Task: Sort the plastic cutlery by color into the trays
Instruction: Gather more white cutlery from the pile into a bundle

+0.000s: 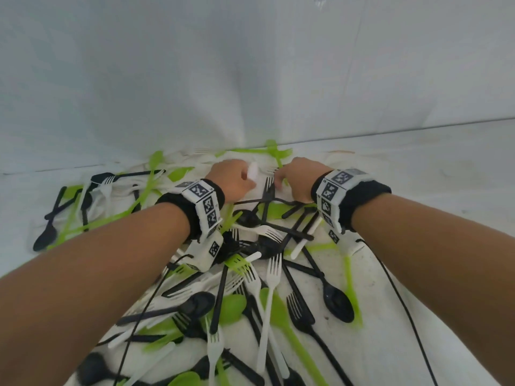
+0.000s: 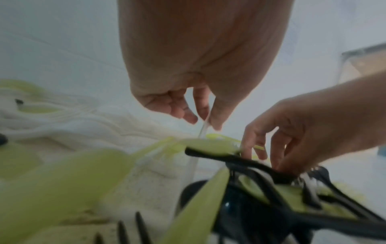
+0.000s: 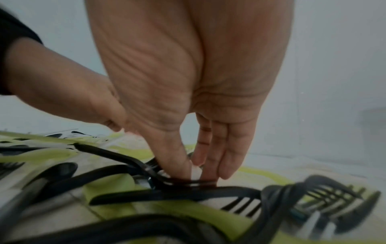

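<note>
A heap of black, white and green plastic cutlery (image 1: 250, 274) lies on a white cloth. Both hands work at its far end. My left hand (image 1: 245, 176) pinches the thin handle of a white piece (image 1: 253, 170) between thumb and fingers; the left wrist view shows that handle (image 2: 202, 132) running down from the fingertips (image 2: 215, 125). My right hand (image 1: 281, 181) reaches down beside it. In the right wrist view its thumb and forefinger (image 3: 177, 165) pinch a small white piece (image 3: 196, 172) lying just above a black fork (image 3: 133, 162). What kind of utensil each white piece is stays hidden.
A white wall (image 1: 250, 65) rises right behind the heap. Bare cloth (image 1: 446, 176) spreads to the right. Black camera cables (image 1: 401, 296) trail from both wrists across the cutlery. More black spoons and green pieces (image 1: 64, 218) lie scattered on the left.
</note>
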{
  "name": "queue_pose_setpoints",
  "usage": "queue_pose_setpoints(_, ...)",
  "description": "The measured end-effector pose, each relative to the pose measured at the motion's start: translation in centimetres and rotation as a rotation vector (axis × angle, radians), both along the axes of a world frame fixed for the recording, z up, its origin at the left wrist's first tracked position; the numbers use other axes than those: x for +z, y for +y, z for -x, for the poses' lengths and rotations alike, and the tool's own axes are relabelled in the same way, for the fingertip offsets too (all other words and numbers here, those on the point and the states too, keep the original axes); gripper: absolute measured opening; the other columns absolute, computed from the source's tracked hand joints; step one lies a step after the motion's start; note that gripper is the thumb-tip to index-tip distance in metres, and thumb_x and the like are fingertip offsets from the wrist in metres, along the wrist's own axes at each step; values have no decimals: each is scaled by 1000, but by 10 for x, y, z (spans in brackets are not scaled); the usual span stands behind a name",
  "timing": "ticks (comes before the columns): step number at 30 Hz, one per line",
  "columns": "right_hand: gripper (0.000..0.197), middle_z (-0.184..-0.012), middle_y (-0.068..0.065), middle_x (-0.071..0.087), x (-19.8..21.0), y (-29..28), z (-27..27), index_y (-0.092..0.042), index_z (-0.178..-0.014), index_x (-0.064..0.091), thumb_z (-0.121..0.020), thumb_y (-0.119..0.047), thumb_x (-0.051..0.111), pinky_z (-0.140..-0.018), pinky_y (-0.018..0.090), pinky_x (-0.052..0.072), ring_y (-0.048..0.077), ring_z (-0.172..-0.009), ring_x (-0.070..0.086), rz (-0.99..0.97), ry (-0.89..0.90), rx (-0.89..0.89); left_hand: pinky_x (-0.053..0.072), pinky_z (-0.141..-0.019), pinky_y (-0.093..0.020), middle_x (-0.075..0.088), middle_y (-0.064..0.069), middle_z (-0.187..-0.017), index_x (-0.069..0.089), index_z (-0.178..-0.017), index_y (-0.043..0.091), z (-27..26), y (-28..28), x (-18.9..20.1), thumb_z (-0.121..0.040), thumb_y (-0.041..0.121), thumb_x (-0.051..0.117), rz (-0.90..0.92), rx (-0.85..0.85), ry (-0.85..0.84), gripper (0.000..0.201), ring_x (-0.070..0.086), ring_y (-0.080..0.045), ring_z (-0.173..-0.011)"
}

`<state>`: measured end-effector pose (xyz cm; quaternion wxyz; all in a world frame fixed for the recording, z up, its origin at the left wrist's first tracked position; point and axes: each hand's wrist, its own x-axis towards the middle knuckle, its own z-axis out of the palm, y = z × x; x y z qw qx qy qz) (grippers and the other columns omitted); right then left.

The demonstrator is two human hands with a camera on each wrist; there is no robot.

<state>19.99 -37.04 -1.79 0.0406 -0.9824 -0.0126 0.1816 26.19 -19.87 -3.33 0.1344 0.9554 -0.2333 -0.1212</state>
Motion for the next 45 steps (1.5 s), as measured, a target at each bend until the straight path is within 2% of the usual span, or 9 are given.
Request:
queue_pose_setpoints(2, 37, -110, 5, 52, 5, 3, 2, -25, -116, 60, -90, 0, 59, -73, 30, 46, 30, -101, 61, 16, 24, 50, 47, -86, -41, 61, -3, -92, 56, -92, 15, -2, 6, 4, -97, 35, 62, 194, 62, -37, 22, 59, -30, -93)
queue_pose_setpoints(5, 26, -105, 4, 61, 11, 8, 5, -22, -104, 59, -87, -2, 63, -61, 28, 47, 26, -91, 63, 9, 15, 113, 44, -69, -36, 54, 1, -81, 44, -93, 12, 6, 19, 18, -101, 30, 56, 502, 122, -64, 22, 50, -20, -72)
queue_pose_setpoints(10, 10, -95, -6, 66, 24, 26, 11, -29, -90, 63, -93, -37, 69, -76, 34, 54, 21, -91, 63, -103, -136, 105, 51, -64, -20, 67, -12, -96, 42, -109, 8, 33, 47, 44, -107, 25, 47, 708, 115, -47, 19, 68, -24, -78)
queue_pose_setpoints(21, 23, -103, -1, 62, 41, 93, 30, -29, -112, 62, -105, -42, 44, -84, 37, 50, 26, -97, 59, -269, -298, 122, 39, -57, -32, 49, 2, -71, 47, -114, 22, 79, 133, 47, -101, 25, 52, 452, 173, -126, 14, 46, -15, -58)
queue_pose_setpoints(27, 22, -103, 8, 54, 51, 132, 36, -21, -104, 56, -104, -40, 45, -75, 35, 47, 26, -80, 56, -596, -561, 50, 35, -55, -31, 53, 0, -71, 46, -96, 20, 112, 181, 43, -108, 28, 42, 237, 163, -182, 15, 48, -17, -60)
queue_pose_setpoints(32, 28, -83, 9, 69, 55, 163, 47, -16, -108, 39, -108, -44, 32, -52, 34, 51, 27, -64, 69, -949, -454, -45, 35, -56, -34, 54, 0, -70, 41, -94, 22, 136, 217, 39, -108, 31, 43, 178, 200, -217, 17, 51, -19, -64)
queue_pose_setpoints(35, 29, -75, 7, 62, 40, 176, 48, -16, -117, 37, -107, -44, 37, -58, 35, 44, 27, -62, 59, -853, -354, -31, 32, -53, -33, 48, 3, -63, 41, -79, 22, 151, 235, 39, -105, 31, 49, 144, 254, -210, 29, 43, -15, -56)
queue_pose_setpoints(39, 46, -100, 14, 64, 14, 184, 39, -9, -137, 25, -99, -22, 49, -78, 43, 54, 31, -87, 64, -690, -175, -56, 34, -55, -32, 46, 5, -60, 48, -81, 20, 167, 255, 37, -105, 30, 49, 111, 249, -212, 26, 42, -10, -54)
queue_pose_setpoints(45, 27, -121, 15, 63, 0, 182, 22, -8, -126, 54, -103, -20, 44, -87, 37, 50, 33, -107, 61, -388, -169, -8, 36, -58, -35, 52, 4, -69, 52, -84, 18, 144, 265, 28, -104, 21, 46, 80, 118, -219, 21, 48, -14, -62)
